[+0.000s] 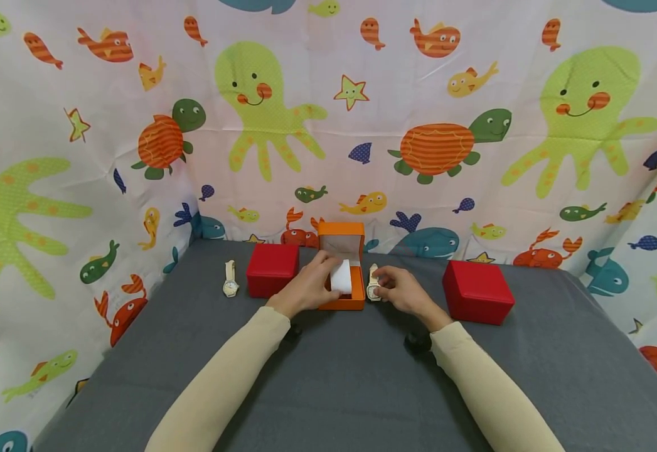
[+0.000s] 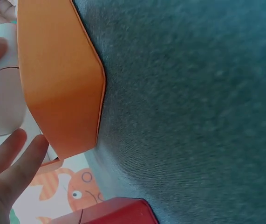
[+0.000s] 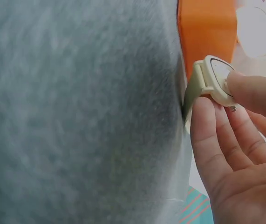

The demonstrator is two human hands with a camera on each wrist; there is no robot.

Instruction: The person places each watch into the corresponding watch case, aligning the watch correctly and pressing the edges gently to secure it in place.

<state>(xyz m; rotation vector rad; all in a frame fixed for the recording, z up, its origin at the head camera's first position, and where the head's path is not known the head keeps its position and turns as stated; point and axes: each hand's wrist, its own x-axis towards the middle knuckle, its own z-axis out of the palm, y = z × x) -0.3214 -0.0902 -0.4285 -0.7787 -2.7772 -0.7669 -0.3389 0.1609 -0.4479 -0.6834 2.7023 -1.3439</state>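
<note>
Two hands at the open orange watch box (image 1: 342, 285) mid-counter (image 1: 328, 376): left hand (image 1: 305, 285) pinches its white cushion (image 1: 342, 276), right hand (image 1: 404, 292) pinches the cream watch (image 1: 373, 289) beside it. Step looks like fitting; next calls for wrapping strap round cushion.

The head view looks forward and down over the grey cloth-covered bench (image 1: 328, 389). Both wrist views sit very close above it, sharing the open orange cardboard box (image 2: 58, 79), which lies at twelve o'clock.
</note>
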